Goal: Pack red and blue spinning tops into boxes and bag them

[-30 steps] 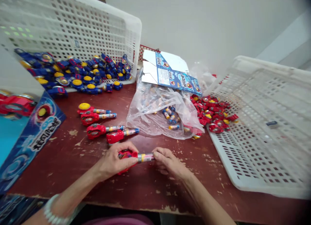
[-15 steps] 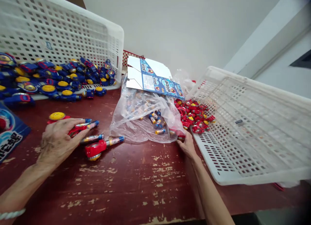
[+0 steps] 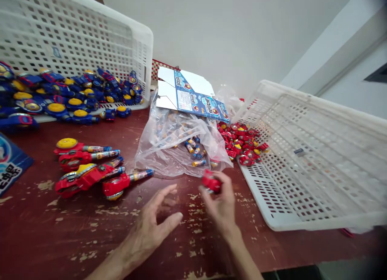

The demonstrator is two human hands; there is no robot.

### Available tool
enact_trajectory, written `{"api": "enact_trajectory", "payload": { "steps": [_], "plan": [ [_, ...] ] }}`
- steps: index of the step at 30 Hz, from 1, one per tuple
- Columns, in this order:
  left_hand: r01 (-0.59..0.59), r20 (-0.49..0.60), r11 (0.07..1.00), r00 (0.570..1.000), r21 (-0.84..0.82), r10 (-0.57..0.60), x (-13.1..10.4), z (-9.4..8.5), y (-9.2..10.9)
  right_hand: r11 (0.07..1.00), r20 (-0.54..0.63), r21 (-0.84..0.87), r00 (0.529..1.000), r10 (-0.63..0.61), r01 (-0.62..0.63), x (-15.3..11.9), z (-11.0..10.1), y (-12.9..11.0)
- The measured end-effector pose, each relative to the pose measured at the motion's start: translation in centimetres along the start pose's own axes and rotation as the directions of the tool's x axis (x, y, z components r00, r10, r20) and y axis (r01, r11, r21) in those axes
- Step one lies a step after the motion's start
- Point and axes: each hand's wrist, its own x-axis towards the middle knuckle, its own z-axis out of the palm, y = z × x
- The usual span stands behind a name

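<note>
Between the thumb and fingers of my right hand (image 3: 222,201) is a red toy piece (image 3: 211,182), held just above the table and partly covered by the fingers. My left hand (image 3: 155,217) hangs over the table to its left, empty, with thumb and fingers apart. Further left lie several red toys with tubes (image 3: 87,177), side by side on the table. Beyond the hands, a clear plastic bag (image 3: 169,163) lies open, with small blue-and-yellow printed tubes (image 3: 198,163) inside it.
A white basket (image 3: 302,191) lies tipped on the right, red toy pieces (image 3: 244,145) at its mouth. Another white basket (image 3: 90,34) at back left spills blue toys (image 3: 75,104). Flat printed cartons (image 3: 193,100) rest on the bag; a blue printed card (image 3: 13,163) lies far left.
My left hand has let go of a red toy in the left group and moved right. My right hand has come left from beside the bag, bringing the red toy piece.
</note>
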Motion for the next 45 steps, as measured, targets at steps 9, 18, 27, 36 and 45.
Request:
{"api": "enact_trajectory", "payload": {
  "steps": [9,18,27,36,45],
  "plan": [
    [0.407,0.083,0.550,0.850,-0.729,-0.520,0.7,-2.1,0.7,0.972,0.419,-0.171,0.905,-0.077,0.162,4.3,3.7,0.1],
    [0.418,0.060,0.588,0.846,-0.692,-0.530,0.3,-4.8,0.3,0.880,0.431,-0.441,0.902,0.035,0.176,7.5,4.8,5.7],
    [0.431,0.160,0.622,0.882,-0.654,-0.443,-0.2,-5.8,0.6,0.957,0.716,0.248,0.638,-0.284,0.147,-0.2,2.0,-4.7],
    [0.449,0.177,0.759,0.891,-0.471,-0.418,-0.4,-6.7,2.9,0.944,0.675,0.293,0.666,-0.318,0.154,-1.2,2.0,-5.3],
    [0.311,0.266,0.929,0.930,-0.202,-0.253,-0.3,-7.3,3.6,0.952,0.758,0.302,0.618,-0.208,-0.050,-1.6,0.8,-6.5]
  ]
}}
